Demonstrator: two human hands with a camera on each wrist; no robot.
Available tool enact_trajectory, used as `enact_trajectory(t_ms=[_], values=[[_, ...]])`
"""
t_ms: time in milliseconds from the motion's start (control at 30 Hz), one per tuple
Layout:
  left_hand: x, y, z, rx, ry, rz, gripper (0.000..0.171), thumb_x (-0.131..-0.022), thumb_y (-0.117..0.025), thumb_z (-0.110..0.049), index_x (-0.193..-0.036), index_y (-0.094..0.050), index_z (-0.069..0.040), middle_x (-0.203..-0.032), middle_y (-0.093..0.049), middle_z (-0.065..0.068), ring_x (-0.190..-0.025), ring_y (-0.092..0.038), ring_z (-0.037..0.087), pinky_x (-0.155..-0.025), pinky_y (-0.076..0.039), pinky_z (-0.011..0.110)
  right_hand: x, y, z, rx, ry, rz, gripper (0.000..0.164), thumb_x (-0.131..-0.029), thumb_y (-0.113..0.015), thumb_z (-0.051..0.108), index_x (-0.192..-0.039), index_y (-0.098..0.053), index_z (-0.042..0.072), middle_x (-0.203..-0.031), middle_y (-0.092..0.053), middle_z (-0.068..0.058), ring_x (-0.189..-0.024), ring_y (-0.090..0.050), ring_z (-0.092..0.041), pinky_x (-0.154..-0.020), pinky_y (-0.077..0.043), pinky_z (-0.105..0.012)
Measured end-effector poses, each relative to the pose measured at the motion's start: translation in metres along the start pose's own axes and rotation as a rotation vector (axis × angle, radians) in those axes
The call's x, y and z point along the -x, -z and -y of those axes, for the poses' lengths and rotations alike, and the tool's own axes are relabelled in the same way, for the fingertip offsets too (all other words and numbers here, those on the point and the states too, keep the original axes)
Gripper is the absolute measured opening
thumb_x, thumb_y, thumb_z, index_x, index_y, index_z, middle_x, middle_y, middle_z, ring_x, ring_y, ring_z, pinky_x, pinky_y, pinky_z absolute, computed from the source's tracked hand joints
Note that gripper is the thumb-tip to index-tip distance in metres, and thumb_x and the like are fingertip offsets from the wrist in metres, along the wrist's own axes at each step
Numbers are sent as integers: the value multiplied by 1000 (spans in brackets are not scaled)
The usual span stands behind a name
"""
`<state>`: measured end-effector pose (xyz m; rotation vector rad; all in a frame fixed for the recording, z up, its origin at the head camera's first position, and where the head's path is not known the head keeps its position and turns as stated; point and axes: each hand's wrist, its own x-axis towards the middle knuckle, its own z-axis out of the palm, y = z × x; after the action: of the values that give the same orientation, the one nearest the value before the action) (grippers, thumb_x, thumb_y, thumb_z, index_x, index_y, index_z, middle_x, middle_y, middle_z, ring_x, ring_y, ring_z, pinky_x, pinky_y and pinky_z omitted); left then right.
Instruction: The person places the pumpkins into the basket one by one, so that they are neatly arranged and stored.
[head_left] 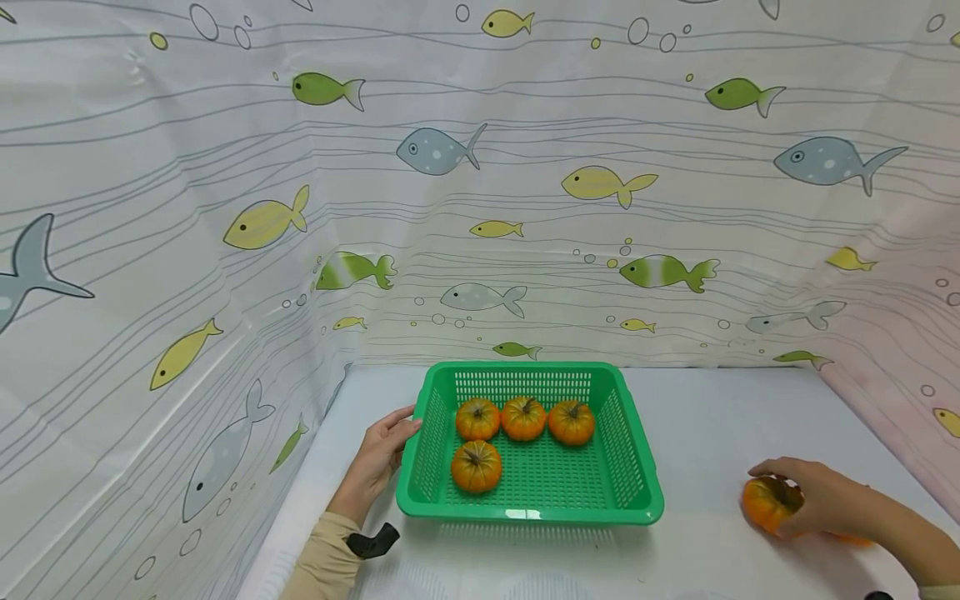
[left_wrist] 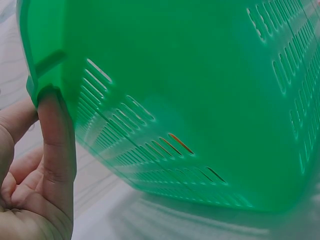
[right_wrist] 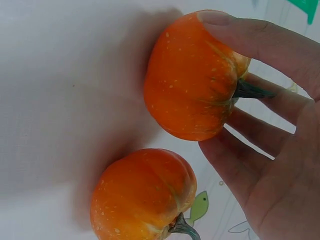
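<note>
Well, the fish-printed backdrop (head_left: 562,296) walls in your white table (head_left: 701,450), where the green basket (head_left: 465,510) sits with its contents: three pumpkins in a row (head_left: 523,419) from ten through twelve to two o'clock, and a fourth pumpkin (head_left: 476,467) between eight and nine. Your left hand (head_left: 384,446) pinches the basket's rim at nine o'clock; that slotted plastic is probably light and slightly flexible, so the rim suits your grip. Your right hand (head_left: 821,496), well apart beyond three o'clock, has thumb and fingers curled around an orange pumpkin (head_left: 763,507); you can't tell whether it is raised. Expect it firm, fairly light and smooth enough to roll or slip; opposite flanks should give you the surest hold. Just beside it, at four o'clock, lies a second loose pumpkin (right_wrist: 145,192). Smallest, the held one's stem (right_wrist: 250,90) points into your palm; it might snap, so don't carry by it.
</note>
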<state>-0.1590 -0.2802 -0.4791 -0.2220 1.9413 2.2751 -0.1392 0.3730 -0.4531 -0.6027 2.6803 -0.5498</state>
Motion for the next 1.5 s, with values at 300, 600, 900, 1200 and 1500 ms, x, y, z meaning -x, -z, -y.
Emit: enact_trajectory(t_ms=[300,600,900,1200,1500], values=[[-1,0,1,14,1,4,58,-101,-67,-14,-153,-44,-3,-95,-73,-7,-82,-74,5,-75,-64,22,-1,-2,-1,18,-4,-5,67,-73,-91,26,-130,-65,5,-128,-68,-13,-98,-51,10,-79,-51,-12],[-2,1,2,8,-3,9,58,-101,-68,-14,-153,-44,-3,-94,-73,-8,-82,-74,4,-75,-64,22,-1,-6,2,68,86,-112,65,-72,-92,34,-126,-67,8,-119,-67,-3,-96,-51,8,-80,-52,-13],[-2,2,3,0,-7,17,58,-102,-67,-15,-153,-43,-3,-95,-74,-8,-84,-74,5,-76,-64,22,-6,-4,12,32,86,-127,69,-77,-90,41,-131,-65,7,-122,-72,-7,-101,-55,10,-81,-59,-21],[-1,1,2,1,-6,-2,60,-100,-69,-16,-153,-44,-3,-95,-73,-7,-83,-74,5,-75,-64,22,-13,3,24,22,80,-130,66,-78,-90,40,-129,-66,8,-124,-71,-6,-102,-58,5,-79,-59,-21],[-1,1,2,-17,-27,-1,61,-100,-69,-18,-153,-43,-1,-96,-74,-7,-84,-75,5,-76,-64,22,-23,14,43,-15,71,-111,71,-75,-93,37,-131,-65,3,-126,-70,-11,-105,-65,-27,-82,-65,-37]])
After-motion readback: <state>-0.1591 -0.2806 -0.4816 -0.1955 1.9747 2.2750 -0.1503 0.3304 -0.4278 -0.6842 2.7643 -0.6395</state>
